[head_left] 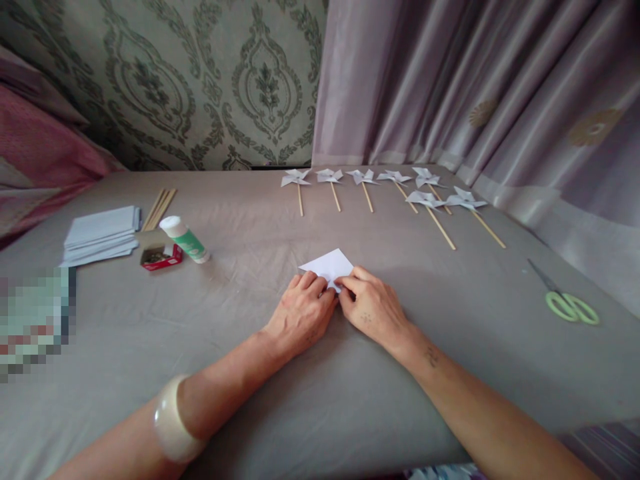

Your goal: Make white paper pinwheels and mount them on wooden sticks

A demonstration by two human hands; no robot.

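Note:
A small sheet of white paper (331, 264) lies at the middle of the cloth-covered surface, its near corner between my two hands. It looks folded, with a pointed corner to the left and another at the far side. My left hand (306, 305) presses on the paper's near left part with bent fingers. My right hand (373, 301) pinches the near right edge between thumb and fingers. Both sets of fingertips almost meet there and hide that part of the paper.
Several white paper pinwheels (425, 200) on sticks lie at the back right. Green-handled scissors (571, 308) rest at right. At left are a paper stack (103, 230), wooden sticks (160, 209), a glue stick (185, 240) and a red box (163, 257) of small metal pieces.

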